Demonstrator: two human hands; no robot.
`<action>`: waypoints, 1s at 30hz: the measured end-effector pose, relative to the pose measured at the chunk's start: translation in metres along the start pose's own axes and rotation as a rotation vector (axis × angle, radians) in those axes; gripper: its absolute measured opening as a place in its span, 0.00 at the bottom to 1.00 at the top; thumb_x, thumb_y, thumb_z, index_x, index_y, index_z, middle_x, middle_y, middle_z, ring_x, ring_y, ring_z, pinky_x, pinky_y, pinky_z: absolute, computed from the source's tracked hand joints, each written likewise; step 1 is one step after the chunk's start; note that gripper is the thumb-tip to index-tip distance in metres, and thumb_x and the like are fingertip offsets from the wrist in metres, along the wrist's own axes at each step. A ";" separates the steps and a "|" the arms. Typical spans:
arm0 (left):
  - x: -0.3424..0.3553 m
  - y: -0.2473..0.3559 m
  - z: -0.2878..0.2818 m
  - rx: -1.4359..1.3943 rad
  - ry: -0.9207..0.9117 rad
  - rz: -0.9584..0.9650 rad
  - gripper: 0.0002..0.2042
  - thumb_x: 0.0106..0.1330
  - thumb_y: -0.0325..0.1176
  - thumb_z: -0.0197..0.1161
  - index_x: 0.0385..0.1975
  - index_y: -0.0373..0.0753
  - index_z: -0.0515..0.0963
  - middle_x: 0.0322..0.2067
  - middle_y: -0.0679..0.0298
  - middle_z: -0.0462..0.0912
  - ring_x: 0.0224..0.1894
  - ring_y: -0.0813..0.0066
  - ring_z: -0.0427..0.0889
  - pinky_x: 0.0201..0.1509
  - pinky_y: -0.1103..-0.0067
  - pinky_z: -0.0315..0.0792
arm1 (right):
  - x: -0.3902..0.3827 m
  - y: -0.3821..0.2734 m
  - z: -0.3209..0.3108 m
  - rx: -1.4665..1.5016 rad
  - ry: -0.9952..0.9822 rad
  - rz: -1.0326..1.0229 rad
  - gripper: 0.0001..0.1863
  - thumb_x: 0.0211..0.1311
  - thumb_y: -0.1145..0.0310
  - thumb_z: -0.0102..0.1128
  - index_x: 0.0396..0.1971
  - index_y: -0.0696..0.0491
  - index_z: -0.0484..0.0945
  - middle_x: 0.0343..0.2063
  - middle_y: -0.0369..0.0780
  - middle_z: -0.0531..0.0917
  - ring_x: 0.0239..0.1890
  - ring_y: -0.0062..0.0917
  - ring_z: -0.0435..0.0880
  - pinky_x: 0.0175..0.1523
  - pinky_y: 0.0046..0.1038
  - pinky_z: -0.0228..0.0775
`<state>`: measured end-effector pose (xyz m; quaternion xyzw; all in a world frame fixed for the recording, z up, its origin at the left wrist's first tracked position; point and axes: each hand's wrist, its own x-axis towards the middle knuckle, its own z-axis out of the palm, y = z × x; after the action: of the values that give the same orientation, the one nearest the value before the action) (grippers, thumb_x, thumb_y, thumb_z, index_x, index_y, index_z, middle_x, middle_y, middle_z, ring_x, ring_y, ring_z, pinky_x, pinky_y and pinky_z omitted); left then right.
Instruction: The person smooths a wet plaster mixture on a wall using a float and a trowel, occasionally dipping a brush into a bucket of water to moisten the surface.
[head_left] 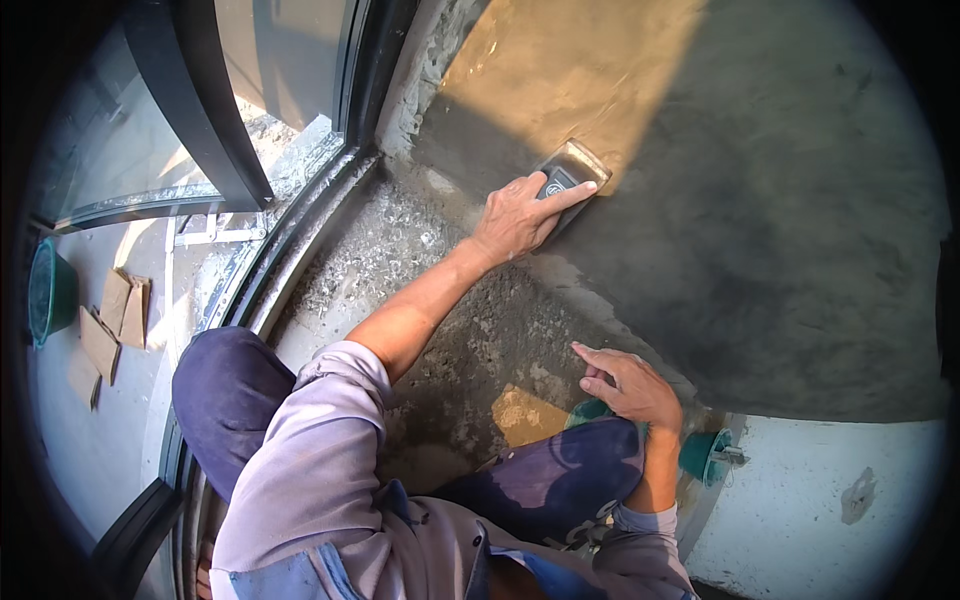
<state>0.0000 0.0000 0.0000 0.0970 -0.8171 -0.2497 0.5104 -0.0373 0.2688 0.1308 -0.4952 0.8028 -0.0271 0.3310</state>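
Note:
My left hand (515,220) reaches far forward and grips a trowel (578,165) with a dark handle. Its blade rests against a smooth grey cement surface (770,230), right where sunlight meets shadow. The fingers wrap over the handle, and one finger stretches along its top. Bent at the wrist near my right knee (570,470), my right hand (635,388) holds nothing; its index finger points out and the others curl loosely. Beside that knee, part of a green container (588,411) shows, mostly hidden by the leg.
Rough, crusted ground (470,330) lies between me and the smooth cement. A dark-framed glass door (190,100) and its track (290,250) run along the left. Beyond them are a green bucket (52,292) and cardboard pieces (125,305). Another green bucket (703,456) stands by a pale panel (820,500).

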 end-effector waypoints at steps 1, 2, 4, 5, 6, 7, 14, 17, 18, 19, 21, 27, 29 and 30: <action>0.016 -0.002 -0.005 -0.023 0.084 0.051 0.29 0.62 0.32 0.62 0.65 0.64 0.72 0.31 0.59 0.73 0.30 0.61 0.79 0.36 0.72 0.76 | 0.005 -0.002 -0.003 0.004 0.034 -0.033 0.30 0.63 0.63 0.62 0.65 0.51 0.72 0.34 0.45 0.82 0.35 0.35 0.81 0.46 0.33 0.71; 0.034 -0.002 -0.010 -0.046 0.168 0.102 0.28 0.62 0.31 0.62 0.64 0.63 0.73 0.30 0.59 0.72 0.30 0.61 0.78 0.34 0.73 0.76 | 0.011 -0.007 -0.007 0.006 0.067 -0.067 0.29 0.63 0.63 0.62 0.65 0.51 0.72 0.33 0.45 0.81 0.35 0.36 0.80 0.46 0.34 0.71; 0.075 0.056 -0.013 -0.011 0.279 0.079 0.31 0.60 0.30 0.62 0.65 0.64 0.71 0.29 0.62 0.72 0.29 0.63 0.77 0.29 0.70 0.74 | -0.008 0.002 0.004 0.069 -0.076 -0.007 0.29 0.63 0.63 0.61 0.65 0.51 0.72 0.33 0.45 0.81 0.35 0.36 0.80 0.46 0.34 0.71; 0.089 0.055 -0.009 -0.066 0.404 0.153 0.32 0.58 0.29 0.62 0.65 0.65 0.71 0.28 0.62 0.72 0.29 0.65 0.77 0.27 0.70 0.73 | -0.006 0.003 0.003 0.061 -0.105 0.005 0.29 0.63 0.63 0.61 0.65 0.52 0.72 0.33 0.45 0.81 0.35 0.36 0.80 0.46 0.33 0.71; 0.102 0.054 -0.013 -0.060 0.390 0.146 0.32 0.58 0.30 0.64 0.64 0.67 0.71 0.29 0.63 0.72 0.29 0.65 0.77 0.28 0.71 0.74 | -0.003 0.003 0.003 0.053 -0.083 -0.006 0.29 0.63 0.64 0.61 0.65 0.53 0.71 0.32 0.44 0.81 0.34 0.35 0.80 0.45 0.33 0.70; 0.096 0.050 -0.014 -0.022 0.329 0.144 0.32 0.59 0.31 0.64 0.64 0.68 0.71 0.30 0.63 0.72 0.29 0.65 0.77 0.29 0.72 0.74 | -0.001 0.004 0.004 0.048 -0.062 -0.017 0.30 0.64 0.64 0.61 0.65 0.55 0.70 0.32 0.44 0.81 0.34 0.34 0.79 0.45 0.32 0.70; -0.041 -0.058 0.000 0.172 -0.014 0.009 0.32 0.61 0.29 0.64 0.65 0.70 0.70 0.30 0.61 0.69 0.30 0.63 0.78 0.33 0.71 0.76 | -0.007 0.009 0.004 0.108 -0.029 -0.011 0.29 0.64 0.62 0.60 0.66 0.52 0.71 0.33 0.44 0.82 0.36 0.35 0.80 0.46 0.34 0.71; -0.038 -0.055 0.005 0.191 -0.044 0.021 0.32 0.61 0.29 0.64 0.65 0.70 0.71 0.31 0.60 0.70 0.31 0.63 0.79 0.34 0.70 0.77 | -0.015 0.020 0.000 0.077 -0.012 -0.057 0.29 0.65 0.61 0.60 0.66 0.49 0.71 0.34 0.43 0.82 0.37 0.34 0.80 0.47 0.35 0.71; -0.028 -0.056 -0.001 0.205 -0.008 0.051 0.31 0.61 0.29 0.64 0.64 0.69 0.72 0.31 0.60 0.71 0.32 0.62 0.79 0.35 0.69 0.77 | -0.013 0.016 -0.003 0.046 0.013 -0.057 0.29 0.65 0.60 0.60 0.66 0.48 0.71 0.35 0.43 0.82 0.37 0.34 0.80 0.47 0.35 0.71; -0.011 -0.045 -0.011 0.199 0.013 0.076 0.30 0.62 0.29 0.64 0.64 0.67 0.72 0.32 0.59 0.72 0.33 0.62 0.79 0.36 0.68 0.76 | -0.015 0.012 -0.001 0.027 0.032 -0.036 0.29 0.65 0.60 0.60 0.66 0.47 0.71 0.35 0.43 0.82 0.37 0.34 0.80 0.48 0.35 0.71; 0.061 -0.008 -0.030 0.124 0.243 0.112 0.29 0.59 0.29 0.64 0.61 0.68 0.76 0.32 0.60 0.74 0.29 0.63 0.78 0.32 0.71 0.75 | -0.019 0.010 0.000 0.024 0.044 -0.017 0.29 0.65 0.59 0.60 0.66 0.45 0.71 0.35 0.43 0.82 0.38 0.34 0.80 0.48 0.36 0.71; 0.167 0.055 -0.075 0.082 0.272 0.308 0.26 0.63 0.22 0.58 0.63 0.48 0.74 0.35 0.52 0.80 0.34 0.54 0.79 0.40 0.69 0.75 | -0.021 0.019 0.001 0.055 0.045 -0.017 0.31 0.64 0.59 0.61 0.67 0.47 0.70 0.37 0.43 0.82 0.40 0.35 0.81 0.50 0.35 0.71; 0.179 0.052 -0.075 -0.006 0.384 0.477 0.24 0.64 0.22 0.57 0.62 0.46 0.75 0.34 0.52 0.80 0.35 0.53 0.80 0.41 0.69 0.76 | -0.024 0.018 -0.001 0.109 0.028 -0.002 0.31 0.64 0.59 0.62 0.68 0.47 0.69 0.38 0.44 0.82 0.40 0.35 0.81 0.50 0.35 0.72; 0.163 0.038 -0.072 0.085 0.331 0.392 0.25 0.62 0.24 0.60 0.61 0.53 0.76 0.33 0.53 0.78 0.32 0.54 0.79 0.37 0.69 0.75 | -0.023 0.017 -0.002 0.132 0.036 -0.003 0.32 0.64 0.59 0.62 0.68 0.46 0.69 0.38 0.44 0.82 0.40 0.35 0.81 0.50 0.35 0.72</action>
<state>-0.0075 -0.0576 0.1728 -0.0024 -0.7356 -0.0920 0.6712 -0.0444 0.2955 0.1377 -0.4732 0.8042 -0.0893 0.3483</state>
